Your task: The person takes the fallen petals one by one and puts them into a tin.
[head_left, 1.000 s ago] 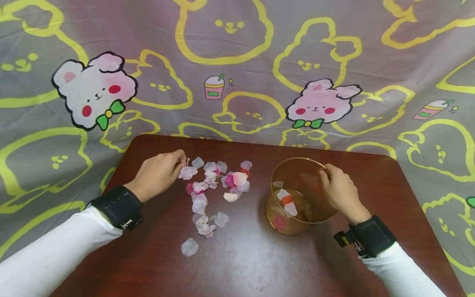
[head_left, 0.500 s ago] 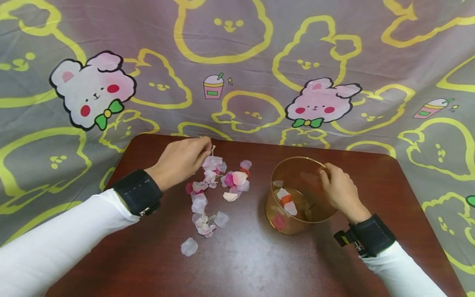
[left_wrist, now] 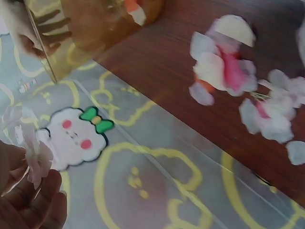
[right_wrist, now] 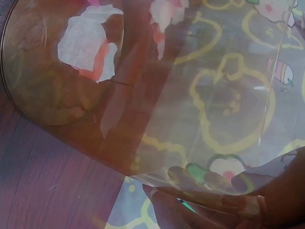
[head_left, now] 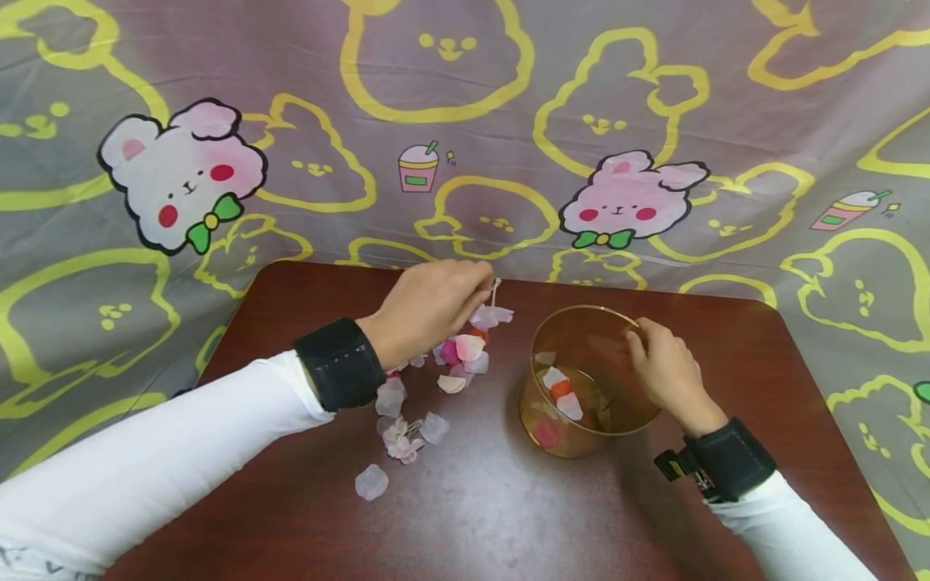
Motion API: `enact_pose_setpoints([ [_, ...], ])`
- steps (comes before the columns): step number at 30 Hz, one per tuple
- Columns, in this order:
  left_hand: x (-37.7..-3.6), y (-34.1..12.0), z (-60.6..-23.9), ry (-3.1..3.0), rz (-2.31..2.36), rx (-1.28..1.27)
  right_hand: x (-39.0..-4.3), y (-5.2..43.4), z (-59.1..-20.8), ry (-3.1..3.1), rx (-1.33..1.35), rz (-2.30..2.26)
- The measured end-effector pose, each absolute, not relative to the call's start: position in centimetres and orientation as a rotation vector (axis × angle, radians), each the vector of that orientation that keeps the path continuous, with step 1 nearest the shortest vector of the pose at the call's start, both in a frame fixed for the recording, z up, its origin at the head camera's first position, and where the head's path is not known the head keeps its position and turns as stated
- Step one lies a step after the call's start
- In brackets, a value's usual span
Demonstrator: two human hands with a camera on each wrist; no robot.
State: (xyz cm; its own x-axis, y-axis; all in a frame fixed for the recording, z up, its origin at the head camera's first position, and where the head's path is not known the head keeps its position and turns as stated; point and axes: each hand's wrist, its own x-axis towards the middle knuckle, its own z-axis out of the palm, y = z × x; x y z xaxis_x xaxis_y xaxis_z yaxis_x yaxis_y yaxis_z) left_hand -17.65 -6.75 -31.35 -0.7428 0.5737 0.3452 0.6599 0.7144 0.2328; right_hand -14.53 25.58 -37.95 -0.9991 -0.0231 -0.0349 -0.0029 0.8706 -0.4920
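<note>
My left hand [head_left: 436,305] pinches a small pale pink flower [head_left: 492,314] by its stem, lifted above the table between the petal pile and the cup. In the left wrist view the flower [left_wrist: 32,145] hangs from my fingertips [left_wrist: 28,200]. My right hand [head_left: 664,371] grips the right rim of a clear amber plastic cup [head_left: 588,383] standing on the dark red table [head_left: 494,500]. A few white, orange and pink petals [head_left: 561,394] lie in the cup's bottom [right_wrist: 90,43]. My right hand's fingers [right_wrist: 209,200] show through the cup wall.
Several pink and white petals [head_left: 395,399] lie scattered on the table left of the cup, one loose petal [head_left: 371,482] nearer me. A cartoon rabbit cloth [head_left: 465,129] covers the backdrop and surrounds the table. The table's rounded far edge is close behind the cup.
My left hand lifted the small flower from the left end of the pile and carried it rightwards towards the cup. The right hand and cup stayed still.
</note>
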Motion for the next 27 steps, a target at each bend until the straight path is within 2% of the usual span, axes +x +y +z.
enact_pose_setpoints([
  [17, -16.2, 1.0, -32.8, -2.612, -0.325, -1.251, -14.5, 25.6, -37.8, 3.017, -0.020, -0.801],
  [27, -14.8, 3.3, -34.9, -2.652, -0.179, -1.315, -14.5, 25.7, -37.9, 3.022, -0.020, -0.808],
])
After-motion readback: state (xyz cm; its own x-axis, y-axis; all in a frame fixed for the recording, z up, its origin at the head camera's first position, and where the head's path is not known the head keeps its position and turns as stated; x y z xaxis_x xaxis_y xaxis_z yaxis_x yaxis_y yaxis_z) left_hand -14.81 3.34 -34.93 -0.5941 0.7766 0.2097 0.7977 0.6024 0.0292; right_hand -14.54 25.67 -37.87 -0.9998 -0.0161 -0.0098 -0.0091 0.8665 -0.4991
